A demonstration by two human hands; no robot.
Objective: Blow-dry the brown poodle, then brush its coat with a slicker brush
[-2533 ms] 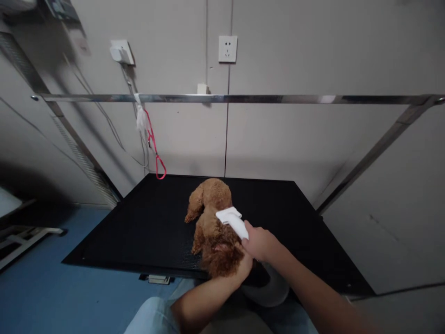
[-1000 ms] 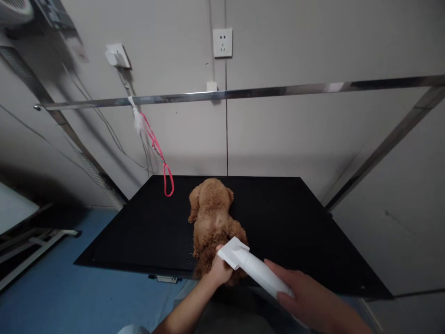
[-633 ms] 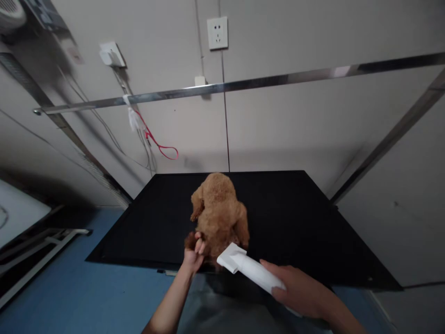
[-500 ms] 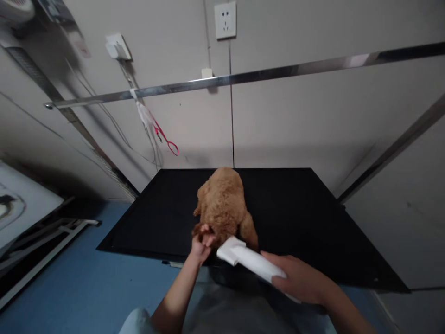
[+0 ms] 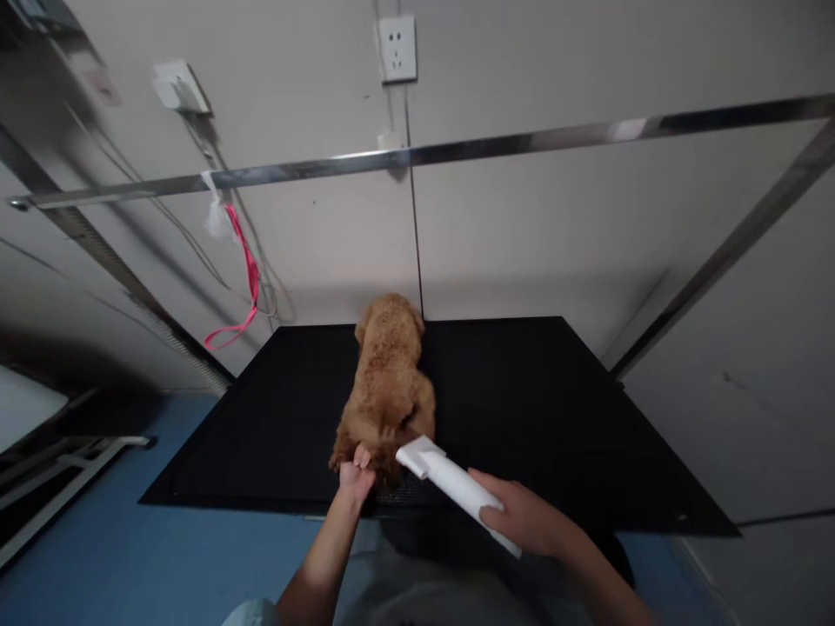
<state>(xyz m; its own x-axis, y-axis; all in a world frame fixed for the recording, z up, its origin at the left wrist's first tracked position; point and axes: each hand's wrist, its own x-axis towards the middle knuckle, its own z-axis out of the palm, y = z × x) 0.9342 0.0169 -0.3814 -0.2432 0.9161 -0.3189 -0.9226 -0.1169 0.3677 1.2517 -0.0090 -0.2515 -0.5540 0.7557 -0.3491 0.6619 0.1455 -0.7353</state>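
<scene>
A curly-haired brown dog (image 5: 388, 361) is on the black table (image 5: 502, 409), one end toward the wall and the other near me. My left hand (image 5: 357, 476) is closed on darker fur at its near end; which body part this is, I cannot tell. In my right hand (image 5: 522, 515) is a white grooming brush (image 5: 460, 487), gripped by its handle. The wide head of the brush is right beside the dog's near end, its working face hidden from me. Whether it touches the fur is unclear.
Across the table runs a metal bar (image 5: 483, 151), with a pink leash (image 5: 251, 269) hanging from its left part. Wall sockets (image 5: 397, 49) are behind it. A white-topped stand (image 5: 26, 404) is at the left on the blue floor (image 5: 110, 548).
The view has shifted. The dog's body now looks more stretched out toward the wall. Both hands appear farther left in view, and the pink leash has swung left and hangs lower.
</scene>
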